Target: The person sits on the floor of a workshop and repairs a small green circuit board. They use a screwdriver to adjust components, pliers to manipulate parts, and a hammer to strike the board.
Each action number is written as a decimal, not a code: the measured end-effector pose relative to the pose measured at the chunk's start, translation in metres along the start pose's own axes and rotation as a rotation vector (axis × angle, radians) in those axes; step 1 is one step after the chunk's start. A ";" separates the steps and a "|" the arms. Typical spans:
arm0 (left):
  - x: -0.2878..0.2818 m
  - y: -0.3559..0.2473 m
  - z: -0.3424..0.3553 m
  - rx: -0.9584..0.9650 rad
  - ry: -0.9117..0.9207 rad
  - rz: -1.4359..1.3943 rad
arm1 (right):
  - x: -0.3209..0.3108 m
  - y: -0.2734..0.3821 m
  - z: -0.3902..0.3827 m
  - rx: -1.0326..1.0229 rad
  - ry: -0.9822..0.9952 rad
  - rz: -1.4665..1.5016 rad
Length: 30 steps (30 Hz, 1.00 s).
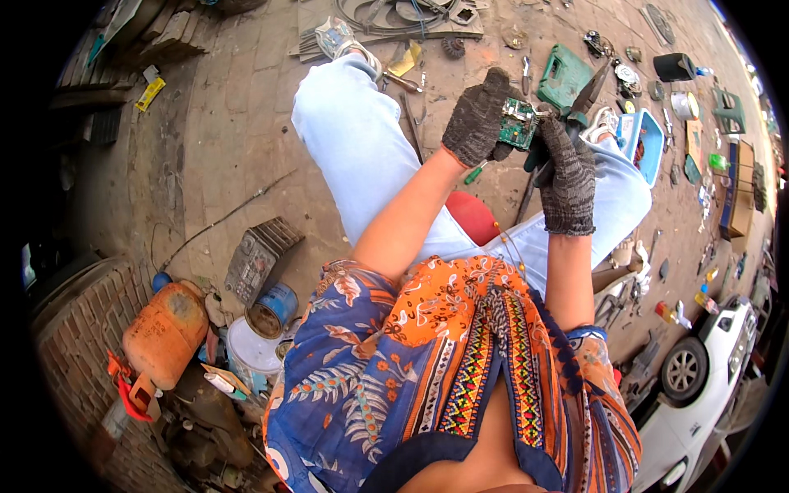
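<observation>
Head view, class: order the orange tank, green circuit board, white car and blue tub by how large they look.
1. White car
2. Orange tank
3. Blue tub, partly filled
4. Green circuit board

Leftward floor [222,123] passable, green case [564,76] ahead

Circuit board [519,125]: left edge under left hand [477,119]. Dark tool [592,89]: grip partly covered by right hand [568,181]. White car [667,427]: cut off, lower edge. Blue tub [654,149]: contents too small to tell.
</observation>
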<state>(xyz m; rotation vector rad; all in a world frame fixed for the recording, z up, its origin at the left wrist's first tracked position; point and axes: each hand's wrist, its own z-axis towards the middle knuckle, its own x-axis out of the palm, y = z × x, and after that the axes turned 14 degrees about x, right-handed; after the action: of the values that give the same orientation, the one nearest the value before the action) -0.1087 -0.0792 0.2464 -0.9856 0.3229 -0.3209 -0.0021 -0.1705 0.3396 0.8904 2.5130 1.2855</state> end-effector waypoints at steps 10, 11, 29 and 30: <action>-0.017 -0.056 0.032 -0.549 0.255 -0.669 | -0.003 0.001 -0.001 -0.191 -0.238 -0.081; -0.016 -0.048 0.028 -0.482 0.236 -0.689 | 0.000 0.003 -0.003 -0.229 -0.263 -0.089; -0.003 -0.040 0.022 0.147 0.129 -0.164 | -0.019 0.005 -0.004 -0.291 -0.133 -0.196; -0.002 -0.038 0.021 0.134 0.128 -0.195 | -0.019 0.007 -0.004 -0.284 -0.109 -0.215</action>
<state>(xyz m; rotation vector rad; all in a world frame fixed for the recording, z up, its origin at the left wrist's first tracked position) -0.1069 -0.0820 0.2900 -0.8676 0.3181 -0.5778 0.0143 -0.1810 0.3462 0.5924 2.2004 1.4315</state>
